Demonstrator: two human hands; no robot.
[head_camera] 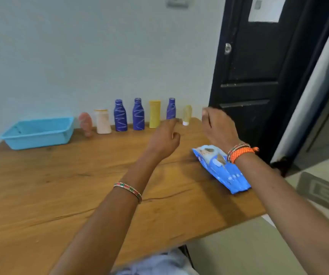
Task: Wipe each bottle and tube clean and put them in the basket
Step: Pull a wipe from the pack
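Hands over desk, nothing held.
Left hand (164, 135) and right hand (218, 128) hover loosely spread near the desk's (60, 185) far edge; small yellow tube (187, 115) between them, apparently untouched.

Grained, matt wooden table (60, 185); on it, a smooth blue plastic basket (37, 133), a glossy, crinkled plastic wipes packet (223, 171) and matt blue bottles (138, 114).

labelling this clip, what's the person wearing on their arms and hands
Both forearms are bare, with no sleeves or gloves. The left wrist has a thin bangle patterned in red and green. The right wrist has a braided orange band beside thinner beaded strands.
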